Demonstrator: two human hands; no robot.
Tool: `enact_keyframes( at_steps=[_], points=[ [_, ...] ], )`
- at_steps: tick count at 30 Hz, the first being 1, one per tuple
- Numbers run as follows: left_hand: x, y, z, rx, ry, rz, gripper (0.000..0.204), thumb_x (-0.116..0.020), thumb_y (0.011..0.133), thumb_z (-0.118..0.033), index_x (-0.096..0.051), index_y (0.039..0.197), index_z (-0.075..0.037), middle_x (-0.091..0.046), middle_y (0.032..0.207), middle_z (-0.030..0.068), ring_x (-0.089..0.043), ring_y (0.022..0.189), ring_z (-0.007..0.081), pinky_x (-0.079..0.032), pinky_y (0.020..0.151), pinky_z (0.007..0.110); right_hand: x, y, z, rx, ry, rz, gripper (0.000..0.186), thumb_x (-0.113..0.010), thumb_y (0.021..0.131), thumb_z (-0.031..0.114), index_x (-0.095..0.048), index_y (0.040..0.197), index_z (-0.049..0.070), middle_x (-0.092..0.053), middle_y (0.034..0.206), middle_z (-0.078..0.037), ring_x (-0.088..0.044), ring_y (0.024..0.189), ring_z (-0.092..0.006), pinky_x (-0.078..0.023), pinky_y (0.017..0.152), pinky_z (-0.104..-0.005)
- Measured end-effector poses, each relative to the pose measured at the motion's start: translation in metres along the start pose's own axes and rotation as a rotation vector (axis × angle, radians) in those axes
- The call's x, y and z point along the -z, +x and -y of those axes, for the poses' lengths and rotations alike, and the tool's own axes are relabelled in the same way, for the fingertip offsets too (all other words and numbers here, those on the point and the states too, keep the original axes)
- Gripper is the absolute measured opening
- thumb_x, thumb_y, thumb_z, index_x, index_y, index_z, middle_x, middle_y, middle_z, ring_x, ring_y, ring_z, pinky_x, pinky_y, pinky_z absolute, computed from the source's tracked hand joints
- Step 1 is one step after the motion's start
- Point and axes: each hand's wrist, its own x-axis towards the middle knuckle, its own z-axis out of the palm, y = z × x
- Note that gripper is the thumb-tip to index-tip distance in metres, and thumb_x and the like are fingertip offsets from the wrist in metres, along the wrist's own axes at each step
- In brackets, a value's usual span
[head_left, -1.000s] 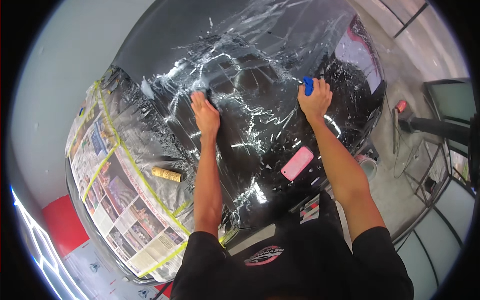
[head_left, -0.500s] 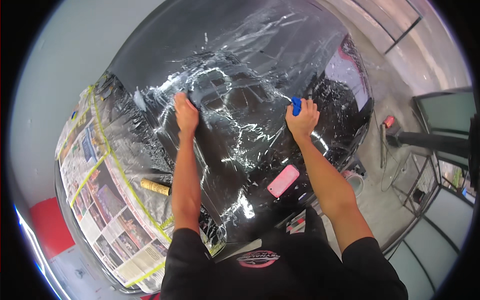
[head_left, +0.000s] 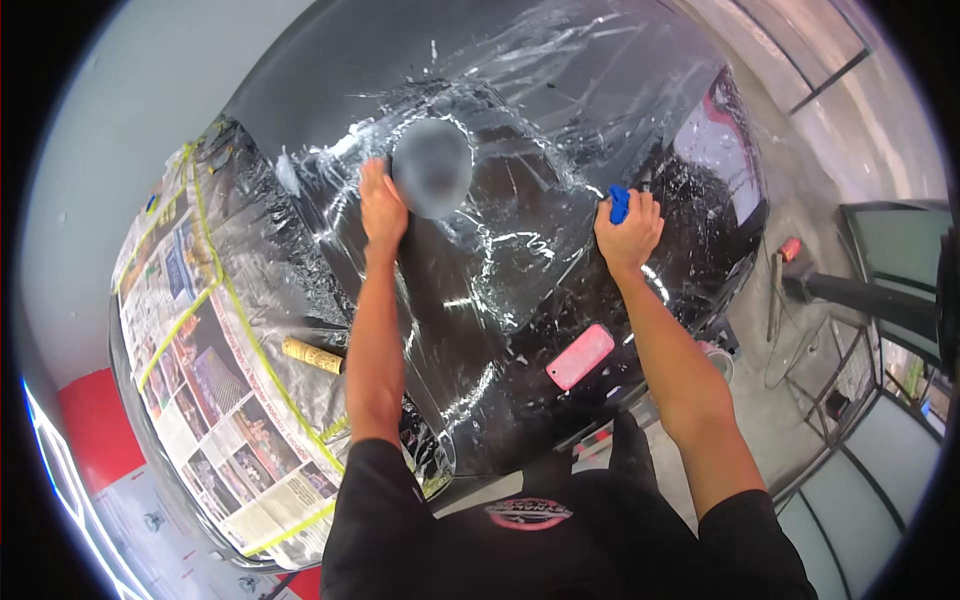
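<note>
The crumpled blue wad [head_left: 619, 206] sat within the right hand [head_left: 629, 232], that grip clamped on it between thumb and curled fingers; its long axis ran roughly forward, the tip poking out on the thumb side. The left hand [head_left: 383, 207] was the farther one, well off to the wad's left at the streaked black car hood [head_left: 430, 290], fingers together beside a blurred grey patch [head_left: 433, 168]; whether it held anything, I could not tell. A pink block [head_left: 581, 357] lay below the right hand
</note>
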Motion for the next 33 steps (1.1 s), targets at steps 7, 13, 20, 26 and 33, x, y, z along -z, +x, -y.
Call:
enact_keyframes(
  at_steps=[7, 13, 20, 26, 33],
  points=[
    [0.023, -0.156, -0.064, -0.131, -0.114, 0.240, 0.052, -0.040, 0.104, -0.009, -0.037, 0.153, 0.003, -0.037, 0.159, 0.0254, -0.031, 0.150, 0.0415, -0.027, 0.123, 0.050, 0.010, 0.004, -0.028, -0.033, -0.061, -0.010, 0.032, -0.076, 0.077, 0.030, -0.066, 0.099, 0.009, -0.059, 0.099, -0.007, -0.058, 0.096, -0.0298, -0.044, 0.080, -0.0450],
    [0.016, 0.048, 0.014, 0.349, 0.119, 0.248, 0.046, -0.039, 0.107, -0.018, -0.044, 0.147, 0.004, -0.041, 0.155, 0.0247, -0.044, 0.138, 0.0446, -0.038, 0.114, 0.051, -0.004, 0.001, 0.001, 0.003, -0.018, -0.029, 0.030, -0.074, 0.078, 0.030, -0.067, 0.097, 0.008, -0.060, 0.100, -0.007, -0.058, 0.098, -0.0300, -0.045, 0.082, -0.0449],
    [0.040, -0.185, -0.072, -0.050, -0.095, 0.224, 0.051, -0.048, 0.104, -0.014, -0.040, 0.153, 0.001, -0.038, 0.160, 0.0219, -0.031, 0.150, 0.0404, -0.026, 0.123, 0.051, 0.005, 0.002, -0.029, -0.032, -0.067, -0.010, 0.031, -0.074, 0.078, 0.031, -0.067, 0.100, 0.009, -0.059, 0.099, -0.007, -0.058, 0.096, -0.0294, -0.044, 0.080, -0.0447],
    [0.026, -0.050, -0.002, 0.089, 0.034, 0.009, 0.044, -0.039, 0.107, -0.014, -0.047, 0.146, 0.004, -0.044, 0.155, 0.0219, -0.033, 0.149, 0.0394, -0.029, 0.122, 0.049, 0.008, 0.004, 0.003, -0.014, 0.019, -0.004, 0.030, -0.073, 0.078, 0.031, -0.066, 0.099, 0.009, -0.059, 0.098, -0.008, -0.058, 0.096, -0.0291, -0.044, 0.080, -0.0447],
    [0.035, -0.140, -0.048, -0.003, -0.035, 0.098, 0.049, -0.040, 0.105, -0.008, -0.038, 0.153, 0.004, -0.037, 0.160, 0.0226, -0.031, 0.151, 0.0383, -0.025, 0.124, 0.049, -0.003, 0.000, -0.020, -0.004, -0.046, -0.042, 0.033, -0.074, 0.078, 0.031, -0.066, 0.101, 0.008, -0.060, 0.101, -0.009, -0.058, 0.098, -0.0300, -0.044, 0.081, -0.0455]
  ],
)
